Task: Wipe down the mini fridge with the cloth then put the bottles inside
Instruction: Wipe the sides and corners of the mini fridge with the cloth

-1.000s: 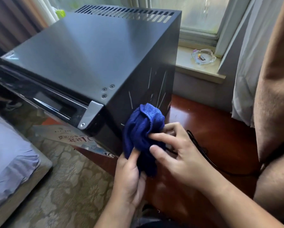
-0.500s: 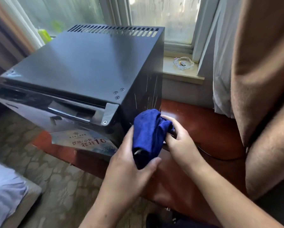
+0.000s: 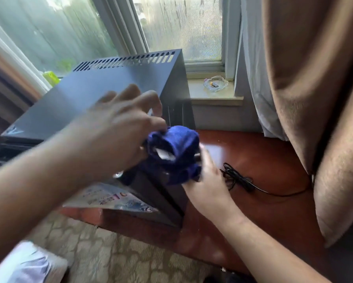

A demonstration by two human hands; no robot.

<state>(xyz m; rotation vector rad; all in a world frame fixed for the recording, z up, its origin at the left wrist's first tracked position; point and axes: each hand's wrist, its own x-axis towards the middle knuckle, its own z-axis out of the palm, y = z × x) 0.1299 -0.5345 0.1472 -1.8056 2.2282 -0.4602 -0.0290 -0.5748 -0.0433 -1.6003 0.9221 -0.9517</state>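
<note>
Both hands gripped the blue cloth [image 3: 174, 154] — left hand [image 3: 118, 127] pinching, right hand [image 3: 207, 180] cupping — apparently rebunching it beside the mini fridge [image 3: 102, 94].

My left hand [image 3: 118, 127] is smeared by motion blur, so I cannot tell its fingers apart where they meet the blue cloth [image 3: 175, 154]. That hand and forearm cover the mini fridge [image 3: 102, 92] front, hiding the door and its handle. My right hand [image 3: 208, 180] sits partly behind the cloth (only the lower fingers show). A pale scrap inside the cloth's folds is too blurred to identify. The printed card [image 3: 112, 199] under the fridge is unreadable. The glass dish [image 3: 215, 83] on the sill holds something too small to name.
</note>
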